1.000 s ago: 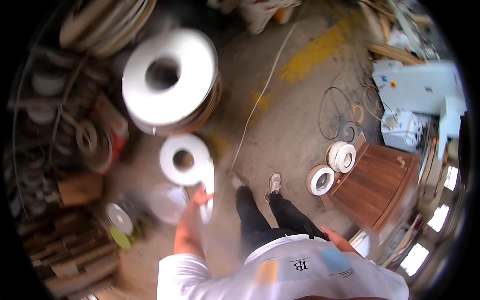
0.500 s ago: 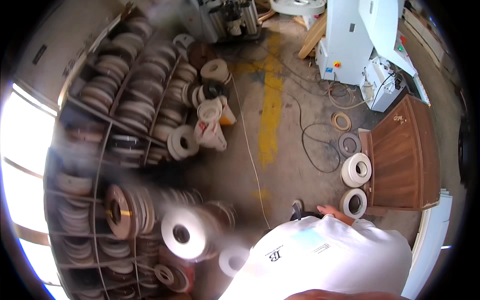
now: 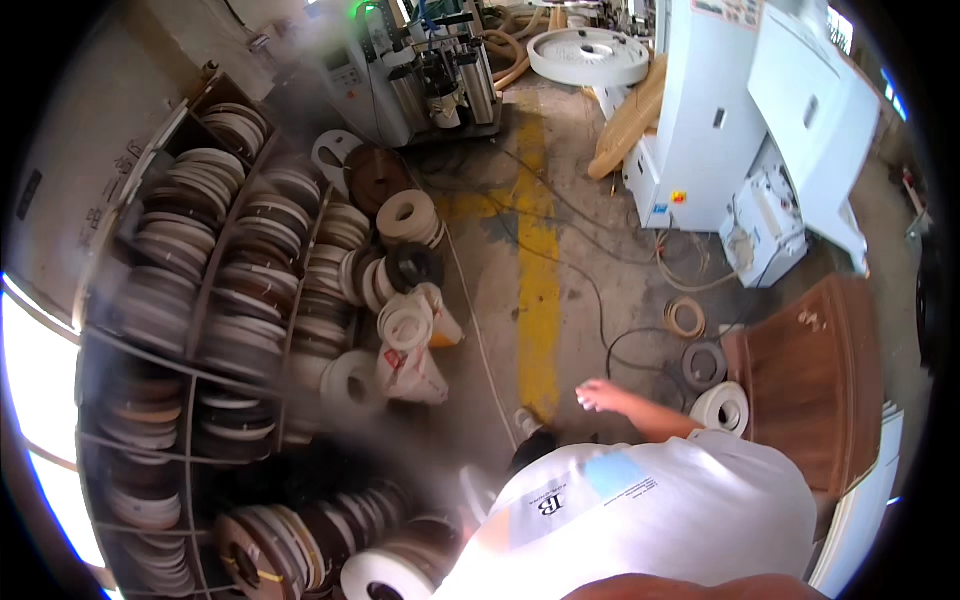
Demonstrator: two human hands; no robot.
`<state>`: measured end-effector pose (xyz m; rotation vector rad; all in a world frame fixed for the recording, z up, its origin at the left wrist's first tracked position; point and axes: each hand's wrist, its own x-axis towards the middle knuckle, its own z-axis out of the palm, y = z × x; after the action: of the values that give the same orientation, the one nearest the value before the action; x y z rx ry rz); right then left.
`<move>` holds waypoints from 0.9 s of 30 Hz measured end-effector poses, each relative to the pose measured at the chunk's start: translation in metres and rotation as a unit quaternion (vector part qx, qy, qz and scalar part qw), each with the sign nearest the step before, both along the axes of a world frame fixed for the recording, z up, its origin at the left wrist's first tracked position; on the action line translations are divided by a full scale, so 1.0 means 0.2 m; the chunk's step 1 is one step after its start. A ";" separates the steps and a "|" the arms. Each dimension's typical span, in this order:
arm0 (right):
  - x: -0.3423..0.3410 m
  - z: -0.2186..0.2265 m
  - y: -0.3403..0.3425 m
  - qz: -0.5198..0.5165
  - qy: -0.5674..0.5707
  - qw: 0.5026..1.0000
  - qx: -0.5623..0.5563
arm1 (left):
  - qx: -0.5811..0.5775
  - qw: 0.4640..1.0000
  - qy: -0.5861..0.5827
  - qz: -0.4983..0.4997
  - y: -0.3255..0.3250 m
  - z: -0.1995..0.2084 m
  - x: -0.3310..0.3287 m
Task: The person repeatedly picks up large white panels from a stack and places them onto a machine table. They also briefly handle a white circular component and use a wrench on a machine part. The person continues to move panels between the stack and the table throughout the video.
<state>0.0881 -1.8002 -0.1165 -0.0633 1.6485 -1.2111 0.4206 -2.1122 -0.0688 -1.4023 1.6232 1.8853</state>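
My right hand (image 3: 598,395) reaches forward from the right side of my white shirt, over the concrete floor. Its fingers look curled together, with a small pale patch at the tips; what they hold, if anything, is too small to make out. Nearest to it on the right are a white roll of edge banding (image 3: 720,408) and a dark grey roll (image 3: 704,366) beside a brown wooden panel (image 3: 810,370). My left hand does not show; only the pale blur of something stands at the left of my shirt.
Racks of edge-banding rolls (image 3: 260,270) fill the left side. A white sack (image 3: 412,375) and loose rolls stand beside them. Cables (image 3: 600,300) and a yellow stripe (image 3: 537,300) run along the floor. Ahead are a machine (image 3: 440,90) and a pale cabinet (image 3: 685,130).
My view has tilted up and moved forward, so the racks and rolls sit lower. My right hand has swung forward, away from my shirt. One shoe now shows further out.
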 end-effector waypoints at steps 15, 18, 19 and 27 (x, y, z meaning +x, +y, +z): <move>-0.58 -0.40 0.29 -0.103 0.180 0.954 0.217 | -0.054 0.985 0.047 -0.158 -1.17 0.41 -2.22; -1.06 -0.10 -0.10 0.021 0.322 0.935 0.149 | -0.081 0.987 0.020 -0.139 -1.37 0.52 -2.56; -1.27 0.02 -0.22 0.028 0.349 0.928 0.127 | -0.088 0.987 0.013 -0.134 -1.44 0.55 -2.69; -3.15 0.18 -0.95 -0.162 0.147 0.965 0.142 | -0.075 0.991 -0.001 -0.111 -1.75 0.63 -3.69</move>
<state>-0.5421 -1.9902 -0.0795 0.2245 2.1423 -1.2344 -0.3170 -2.4624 0.0566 -1.2192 1.8679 1.6660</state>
